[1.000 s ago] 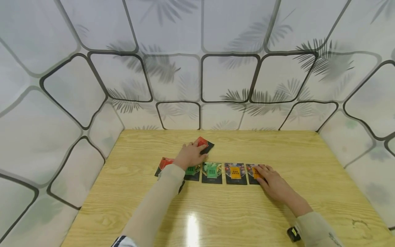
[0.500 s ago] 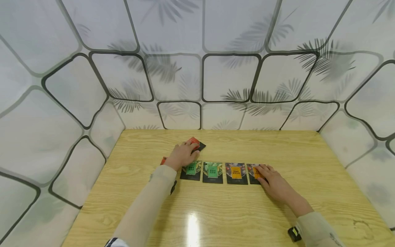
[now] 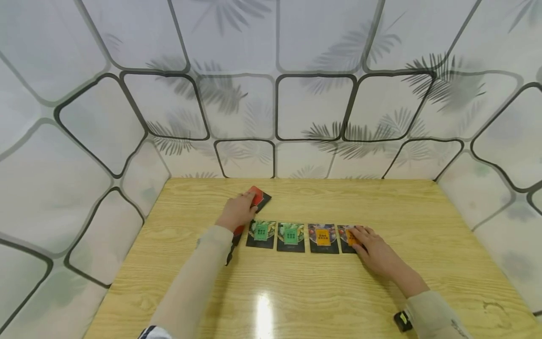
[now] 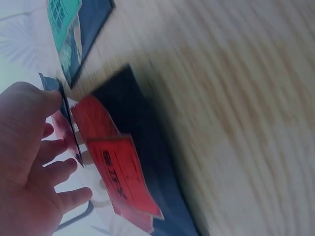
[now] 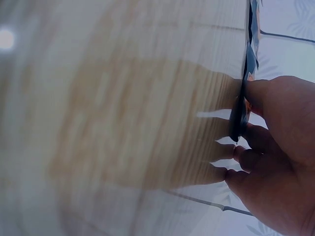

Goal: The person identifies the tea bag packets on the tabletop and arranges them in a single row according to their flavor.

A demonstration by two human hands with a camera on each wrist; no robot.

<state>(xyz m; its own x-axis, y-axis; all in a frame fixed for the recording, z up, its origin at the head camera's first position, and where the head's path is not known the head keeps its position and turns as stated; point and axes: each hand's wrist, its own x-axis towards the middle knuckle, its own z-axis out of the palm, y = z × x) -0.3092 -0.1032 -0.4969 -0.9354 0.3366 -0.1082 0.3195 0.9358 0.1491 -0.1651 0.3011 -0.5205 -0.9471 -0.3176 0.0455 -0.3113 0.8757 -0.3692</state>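
Note:
My left hand (image 3: 237,211) pinches a red-and-black packet (image 3: 263,201) at the back of the row, fingers on one side and thumb on the other. In the left wrist view this held packet (image 4: 63,118) is seen nearly edge-on. Below it lies a second red packet (image 4: 118,172), partly covered by the hand and forearm in the head view. My right hand (image 3: 377,252) holds an orange-labelled packet (image 3: 345,239) at the row's right end, thumb toward its near side and fingers toward its far side. Its right part is hidden under the fingers.
Two green-labelled packets (image 3: 261,234) and another orange-labelled packet (image 3: 323,238) lie side by side between the hands. The wooden table (image 3: 322,296) meets a patterned wall covering (image 3: 313,108) at the back and sides. A small black device (image 3: 402,321) sits at the right wrist.
My left hand has moved left with the red packet, passing over the row and uncovering the leftmost green packet. The right hand has stayed in place.

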